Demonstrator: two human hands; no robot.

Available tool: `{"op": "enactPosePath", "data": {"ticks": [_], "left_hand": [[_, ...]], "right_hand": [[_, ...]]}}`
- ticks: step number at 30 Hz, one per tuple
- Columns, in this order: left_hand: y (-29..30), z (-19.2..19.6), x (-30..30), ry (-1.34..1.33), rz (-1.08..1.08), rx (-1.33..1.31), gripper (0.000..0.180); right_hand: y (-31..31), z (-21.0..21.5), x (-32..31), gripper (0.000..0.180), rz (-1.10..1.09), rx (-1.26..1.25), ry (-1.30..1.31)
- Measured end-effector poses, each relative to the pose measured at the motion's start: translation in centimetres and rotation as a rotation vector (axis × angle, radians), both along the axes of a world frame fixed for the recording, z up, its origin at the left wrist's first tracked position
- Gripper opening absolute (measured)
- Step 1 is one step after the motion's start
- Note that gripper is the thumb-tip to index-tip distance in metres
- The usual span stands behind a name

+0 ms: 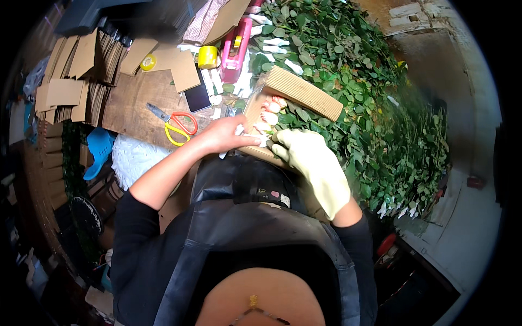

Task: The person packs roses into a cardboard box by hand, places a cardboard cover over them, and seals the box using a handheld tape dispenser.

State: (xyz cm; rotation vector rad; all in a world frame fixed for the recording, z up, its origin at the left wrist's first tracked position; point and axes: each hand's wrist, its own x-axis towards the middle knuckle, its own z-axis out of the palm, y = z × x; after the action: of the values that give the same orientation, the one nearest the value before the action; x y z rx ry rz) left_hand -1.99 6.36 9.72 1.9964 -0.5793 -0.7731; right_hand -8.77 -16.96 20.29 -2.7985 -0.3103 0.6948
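Note:
My bare left hand (pixel 227 135) is closed at the left side of a corrugated cardboard wrapper (pixel 307 93), with a small white wrap (pixel 239 129) showing among its fingers. Pink-and-white roses (pixel 270 114) lie in a row inside the wrapper, heads to the left and green leaves to the right. My right hand (pixel 307 155), in a pale yellow rubber glove, curls its fingers at the near end of that row. What the gloved fingers grip is hidden. The two hands almost meet over the wrapper's near edge.
Scissors (pixel 171 122) with red and yellow handles lie left on the wooden table (pixel 128 103). Beyond are a phone (pixel 197 98), a pink tape dispenser (pixel 234 60) and a yellow tape roll (pixel 207 57). Cardboard pieces (pixel 65 92) stack far left; leafy rose stems (pixel 375 119) heap up on the right.

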Motion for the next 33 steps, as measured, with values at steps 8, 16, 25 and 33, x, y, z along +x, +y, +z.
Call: {"op": "enactPosePath", "data": {"ticks": [8, 16, 25, 33], "left_hand": [[-1.7, -2.2, -0.7, 0.393, 0.105, -0.152, 0.035], [0.6, -7.3, -2.8, 1.122, 0.640, -1.102, 0.025], [25.1, -9.8, -10.9, 0.248, 0.785, 0.892, 0.030], [9.1, -2.7, -4.2, -0.559, 0.644, 0.282, 0.015]], "right_hand": [[1.5, -3.4, 1.8, 0.031, 0.086, -0.256, 0.226], [0.9, -5.1, 2.7, 0.029, 0.205, -0.349, 0.330], [0.3, 3.3, 1.9, 0.028, -0.312, 0.139, -0.004], [0.9, -4.6, 0.7, 0.024, -0.227, -0.116, -0.333]]}}
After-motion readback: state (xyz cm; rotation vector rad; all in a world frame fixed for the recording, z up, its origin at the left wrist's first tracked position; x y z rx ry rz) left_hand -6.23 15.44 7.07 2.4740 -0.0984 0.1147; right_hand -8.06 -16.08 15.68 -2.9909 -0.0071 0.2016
